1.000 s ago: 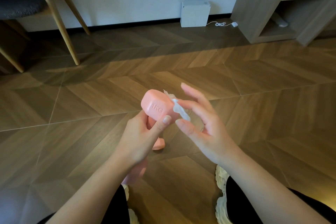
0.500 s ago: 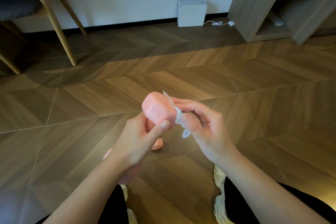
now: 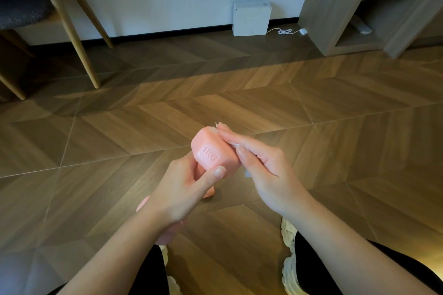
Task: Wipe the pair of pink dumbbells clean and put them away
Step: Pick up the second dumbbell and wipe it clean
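My left hand (image 3: 182, 189) gripped the pink dumbbell (image 3: 213, 153) by its handle. My right hand (image 3: 261, 165) pinched the wipe (image 3: 233, 145) against the dumbbell's head. Recommended: rotate the head so every face gets wiped.

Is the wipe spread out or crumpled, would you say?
Crumpled: the wipe shows only as bunched white bits pinched in the right hand, against the dumbbell.

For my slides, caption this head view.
Left hand grips a pink 1KG dumbbell; right hand holds a white wipe against its end.
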